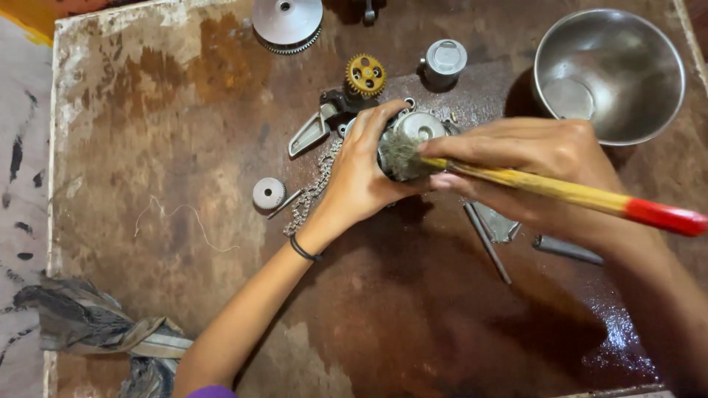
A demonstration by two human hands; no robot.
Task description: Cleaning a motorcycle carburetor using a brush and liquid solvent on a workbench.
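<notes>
Left hand: the left hand (363, 177) is wrapped around a round metal part (418, 127), fingers curled over its near side, holding it just above the desk (147, 133).
Right hand: the right hand (527, 158) is clenched on a brush (546, 188) with a yellow shaft and red end; the shaft runs out to the right past the wrist.
Metal part: it sits between the two hands, gripped by the left one, just left of the right hand's fingertips.
Brush head: the grey bristles press against the part's face, touching it.
Chain: a metal chain (313, 188) lies on the desk under the left wrist.
Gear: a yellow toothed gear (365, 75) stands just beyond the left hand.
Bowl: a steel bowl (609, 74) rests at the far right, well apart from the part.
Small cylinder: a grey cylinder (445, 61) sits beyond the hands, near the gear.
Rag: a dirty rag (96, 328) lies at the desk's near left edge.
Desk surface: rusty brown, wet and shiny near the right forearm.
</notes>
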